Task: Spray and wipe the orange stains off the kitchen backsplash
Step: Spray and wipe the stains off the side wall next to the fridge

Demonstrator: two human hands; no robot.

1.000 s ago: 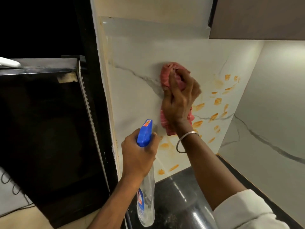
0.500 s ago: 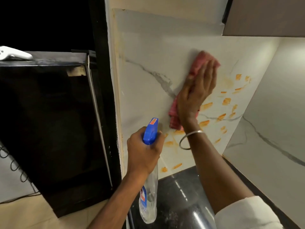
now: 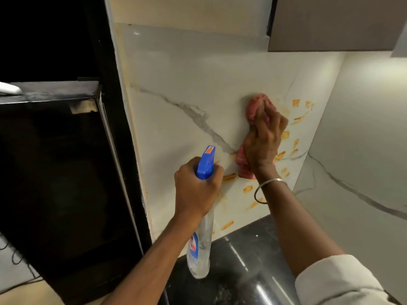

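Head view, 9 entries, each placed against the backsplash.

1. Backsplash (image 3: 187,84): white marble-look panel with grey veins, upright, meeting a like panel at an inside corner on its right.
2. Orange stains (image 3: 229,177): short smears scattered over the backsplash's lower right part, from near the corner down toward its bottom edge.
3. Cloth (image 3: 255,104): pink, bunched, pressed against the backsplash right of centre, among the stains.
4. Right grip (image 3: 263,142): bare hand, fingers curled over the cloth and holding it to the backsplash. It has a metal bangle (image 3: 267,189) at the wrist and a pale sleeve (image 3: 339,282) at the forearm.
5. Spray bottle (image 3: 199,249): clear body, blue trigger head, upright, just in front of the backsplash's lower middle.
6. Left grip (image 3: 196,190): bare hand, closed round the bottle's neck below the blue head.
7. Counter (image 3: 237,260): dark, glossy, running along the backsplash's bottom edge.
8. Black appliance (image 3: 55,172): left of the backsplash, beyond a black upright frame.
9. Cabinet (image 3: 330,23): brown, above the backsplash's upper right.
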